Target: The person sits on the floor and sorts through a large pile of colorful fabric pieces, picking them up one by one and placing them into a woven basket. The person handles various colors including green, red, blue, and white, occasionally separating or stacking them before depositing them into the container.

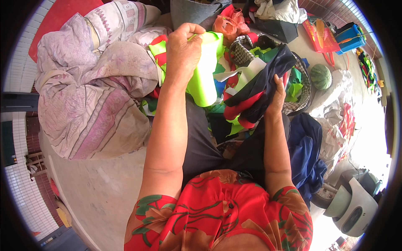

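Note:
My left hand [183,52] is raised at the upper middle, thumb and fingers pinched on the top edge of a neon yellow-green fabric piece [204,79] that hangs down from it. On the right, my right hand [277,96] grips a bunch of navy fabric pieces [268,75], with red fabric [238,111] folded in among them. Its thumb lies on top of the bunch; most of its fingers are hidden underneath. Beyond and below both hands spread mixed scraps in green, white, red and blue, partly inside a black-and-white checked cloth bag [305,79].
A large patterned cloth bundle [96,88] fills the left. Around the right side are a watermelon [320,76], crumpled white plastic [335,104], a navy cloth [303,140] and a grey-white appliance [356,207]. A grey bucket [194,14] and an orange-red plastic bag [230,26] stand ahead.

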### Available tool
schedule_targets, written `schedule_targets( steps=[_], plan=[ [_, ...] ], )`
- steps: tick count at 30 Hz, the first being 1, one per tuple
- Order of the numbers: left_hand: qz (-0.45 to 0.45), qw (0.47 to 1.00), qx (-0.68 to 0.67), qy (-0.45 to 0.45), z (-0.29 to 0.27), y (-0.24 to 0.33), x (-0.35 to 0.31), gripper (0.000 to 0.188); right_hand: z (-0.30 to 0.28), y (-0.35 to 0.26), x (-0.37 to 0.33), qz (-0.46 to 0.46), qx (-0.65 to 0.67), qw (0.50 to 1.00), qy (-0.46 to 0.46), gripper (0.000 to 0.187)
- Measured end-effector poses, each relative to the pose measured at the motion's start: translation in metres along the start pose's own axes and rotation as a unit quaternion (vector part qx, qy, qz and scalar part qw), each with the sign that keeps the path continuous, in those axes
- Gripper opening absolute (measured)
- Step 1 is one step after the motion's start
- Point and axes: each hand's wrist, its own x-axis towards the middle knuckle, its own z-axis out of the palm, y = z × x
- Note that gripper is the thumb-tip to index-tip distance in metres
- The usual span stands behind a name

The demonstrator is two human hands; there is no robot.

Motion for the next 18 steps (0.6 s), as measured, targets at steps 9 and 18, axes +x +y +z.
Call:
schedule_targets(
  steps=[9,18],
  plan=[
    [-0.008,0.886,0.452,0.100,-0.028,-0.002,0.004,0.013,-0.021,0.005,0.018,0.011,0.062,0.998,-0.011,0.035],
    [0.047,0.947,0.259,-0.187,0.029,0.007,-0.011,0.036,-0.015,0.010,0.004,0.123,0.151,0.971,-0.141,0.034]
  ],
)
